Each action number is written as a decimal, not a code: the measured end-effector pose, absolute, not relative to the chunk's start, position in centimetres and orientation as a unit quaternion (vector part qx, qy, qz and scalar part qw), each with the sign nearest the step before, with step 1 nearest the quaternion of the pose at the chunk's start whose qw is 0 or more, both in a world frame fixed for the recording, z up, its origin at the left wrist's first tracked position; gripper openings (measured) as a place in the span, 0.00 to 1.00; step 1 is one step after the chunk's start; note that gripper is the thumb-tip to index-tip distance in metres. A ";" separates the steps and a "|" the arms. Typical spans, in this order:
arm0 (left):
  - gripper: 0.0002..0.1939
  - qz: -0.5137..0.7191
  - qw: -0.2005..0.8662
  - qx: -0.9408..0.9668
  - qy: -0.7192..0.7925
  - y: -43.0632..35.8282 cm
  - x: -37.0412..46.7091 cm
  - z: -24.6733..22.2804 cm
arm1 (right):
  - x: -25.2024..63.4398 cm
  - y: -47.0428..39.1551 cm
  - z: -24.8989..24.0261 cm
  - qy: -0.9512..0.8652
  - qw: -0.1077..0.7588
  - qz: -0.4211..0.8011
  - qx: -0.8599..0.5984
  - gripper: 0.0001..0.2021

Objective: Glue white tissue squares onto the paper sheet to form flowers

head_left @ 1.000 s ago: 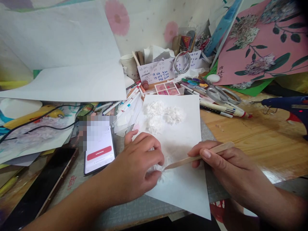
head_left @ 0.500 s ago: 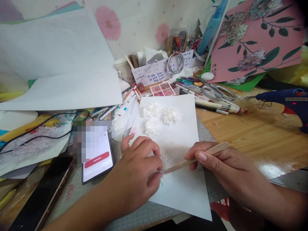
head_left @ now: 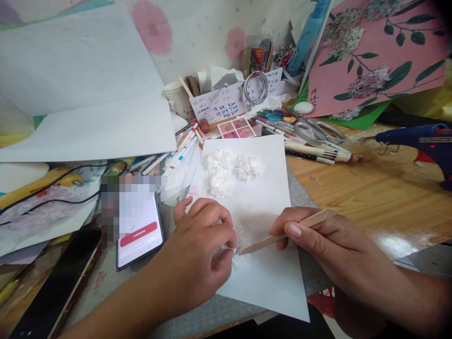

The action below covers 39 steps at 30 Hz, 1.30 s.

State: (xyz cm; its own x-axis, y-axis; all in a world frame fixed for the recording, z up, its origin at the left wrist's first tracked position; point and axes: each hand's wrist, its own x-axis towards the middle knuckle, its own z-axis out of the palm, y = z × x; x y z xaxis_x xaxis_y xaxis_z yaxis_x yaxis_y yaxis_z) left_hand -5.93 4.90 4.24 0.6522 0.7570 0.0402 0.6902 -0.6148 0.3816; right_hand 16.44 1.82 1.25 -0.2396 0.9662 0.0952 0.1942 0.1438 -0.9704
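Observation:
A wooden craft stick is gripped between the thumb and fingers of my right hand. Its tip points left, down at a white sheet of paper. Close to that tip, my left hand pinches a small white scrap, thin and partly hidden by the fingertips. Whether stick and scrap touch, I cannot tell. Farther up the sheet sit several fluffy white paper clusters, grouped together.
Left of the sheet lies a lit phone on a grey cutting mat. Scissors, pens and a palette line the back. A blue glue gun stands at right, below a pink flower picture.
The left hand has shifted slightly left, opening a small gap that shows the white scrap near the stick's tip. The right hand keeps its grip on the stick. The whole view has drifted a little.

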 end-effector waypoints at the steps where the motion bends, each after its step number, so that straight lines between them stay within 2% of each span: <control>1: 0.10 0.097 0.167 0.894 0.404 4.9 -5.9 4.3 | 16.5 1.8 1.3 -0.634 0.413 0.466 -0.458 0.12; 8: 0.12 0.092 0.143 0.898 0.405 4.6 -6.0 4.3 | 16.4 1.8 1.3 -0.634 0.412 0.462 -0.463 0.12; 19: 0.06 0.079 0.147 0.891 0.421 4.5 -5.7 4.3 | 16.4 2.0 1.4 -0.633 0.406 0.478 -0.454 0.12; 33: 0.07 0.097 0.159 0.875 0.447 4.8 -5.4 4.0 | 16.4 2.1 1.2 -0.646 0.409 0.473 -0.438 0.13; 39: 0.07 0.095 0.124 0.874 0.459 4.7 -5.4 4.2 | 16.4 2.0 1.2 -0.649 0.408 0.469 -0.438 0.12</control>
State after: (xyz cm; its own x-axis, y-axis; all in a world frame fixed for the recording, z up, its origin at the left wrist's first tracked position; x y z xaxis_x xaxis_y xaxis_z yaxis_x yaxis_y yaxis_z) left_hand -5.37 4.73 4.22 0.5599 0.8269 0.0519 0.7800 -0.5472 0.3036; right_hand 16.43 2.00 1.15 -0.2832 0.9518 0.1180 0.1860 0.1752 -0.9668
